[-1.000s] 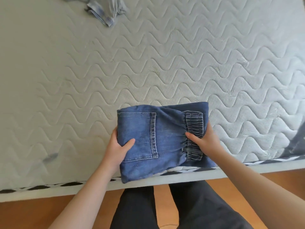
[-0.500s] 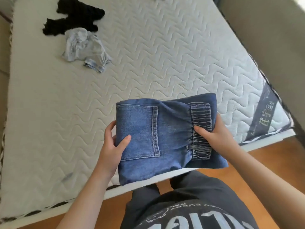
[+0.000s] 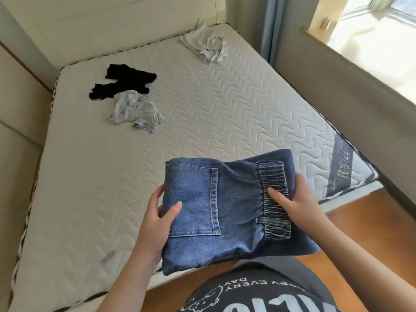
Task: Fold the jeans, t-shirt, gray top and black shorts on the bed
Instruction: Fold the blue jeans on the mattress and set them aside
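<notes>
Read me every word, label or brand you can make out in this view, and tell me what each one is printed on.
"PPY EVERY DAY", upside down to the camera, first letters cut off: dark printed shirt the person wears.
Large pale letters below it on that shirt: cut off, unreadable.
"MES A", partial: crumpled white t-shirt at the far end of the bed.
Chinese characters and small script: dark corner label on the white quilted mattress; too small to read.
Folded blue jeans: no text visible.

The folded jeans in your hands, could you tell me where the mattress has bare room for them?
Bare quilting runs from the near edge of the mattress up to the gray top. The far left is crowded: black shorts touch it. The t-shirt fills the far corner.
</notes>
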Action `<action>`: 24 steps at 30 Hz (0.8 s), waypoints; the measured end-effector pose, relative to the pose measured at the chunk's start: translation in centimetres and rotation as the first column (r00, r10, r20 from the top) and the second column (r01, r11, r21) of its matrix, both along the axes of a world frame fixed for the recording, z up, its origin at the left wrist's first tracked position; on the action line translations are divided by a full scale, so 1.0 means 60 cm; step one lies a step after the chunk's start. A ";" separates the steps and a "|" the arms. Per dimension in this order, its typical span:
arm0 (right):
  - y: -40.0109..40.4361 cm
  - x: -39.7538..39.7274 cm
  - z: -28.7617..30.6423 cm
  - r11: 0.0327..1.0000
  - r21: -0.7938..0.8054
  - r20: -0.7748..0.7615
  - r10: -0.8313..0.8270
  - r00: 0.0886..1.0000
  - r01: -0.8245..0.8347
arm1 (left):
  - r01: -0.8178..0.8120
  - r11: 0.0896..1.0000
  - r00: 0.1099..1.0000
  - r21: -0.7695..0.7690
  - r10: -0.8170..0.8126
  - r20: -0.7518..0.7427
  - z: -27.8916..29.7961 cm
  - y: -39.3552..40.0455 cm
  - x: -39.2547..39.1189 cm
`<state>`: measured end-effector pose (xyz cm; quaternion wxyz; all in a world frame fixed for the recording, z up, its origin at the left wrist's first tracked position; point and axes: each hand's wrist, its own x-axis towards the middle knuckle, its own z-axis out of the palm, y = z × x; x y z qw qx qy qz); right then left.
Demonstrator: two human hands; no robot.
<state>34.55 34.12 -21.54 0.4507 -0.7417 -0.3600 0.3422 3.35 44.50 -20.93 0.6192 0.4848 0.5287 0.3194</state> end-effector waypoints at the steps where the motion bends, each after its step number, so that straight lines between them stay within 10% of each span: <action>1: -0.017 -0.017 0.003 1.000 0.012 -0.016 -0.019 1.000 0.019 | 0.018 1.000 1.000 0.006 -0.018 0.005 0.004 -0.009 -0.015; 12: -0.226 -0.077 0.058 0.980 0.035 0.002 -0.195 0.981 0.194 | 0.185 0.983 0.979 0.009 -0.185 0.086 0.034 -0.124 -0.034; 24: -0.573 0.054 0.050 0.852 0.073 -0.118 -0.508 0.853 0.518 | 0.539 0.842 0.839 0.030 -0.539 0.073 0.042 -0.316 0.220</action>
